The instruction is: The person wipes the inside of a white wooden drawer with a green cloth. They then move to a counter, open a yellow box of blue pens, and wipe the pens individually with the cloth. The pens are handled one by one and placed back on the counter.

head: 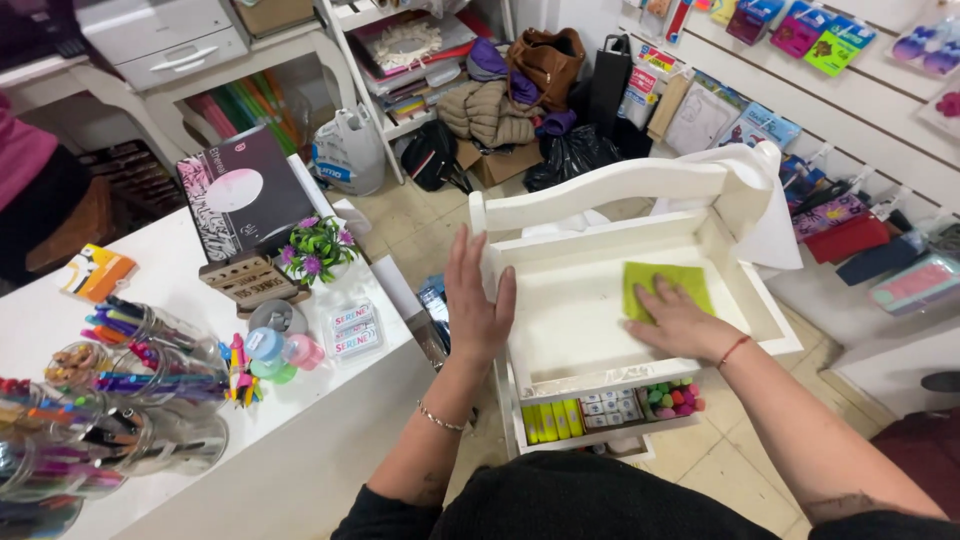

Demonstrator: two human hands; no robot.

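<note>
A white wooden display stand (600, 190) stands in front of me, its top tray bare. My left hand (476, 300) lies flat against the tray's left rim, fingers together, holding nothing. My right hand (676, 320) presses a yellow-green cloth (668, 283) onto the tray's floor near its right side. The shelf below holds yellow highlighters (552, 420), small white boxes (612, 409) and colourful erasers (673, 399).
A white counter (180, 290) on the left carries jars of pens (150, 370), a small potted flower (318, 248), a dark box (245, 190) and small bottles. Bags and clothes pile on the floor behind. A wall of hanging packets (800, 40) is on the right.
</note>
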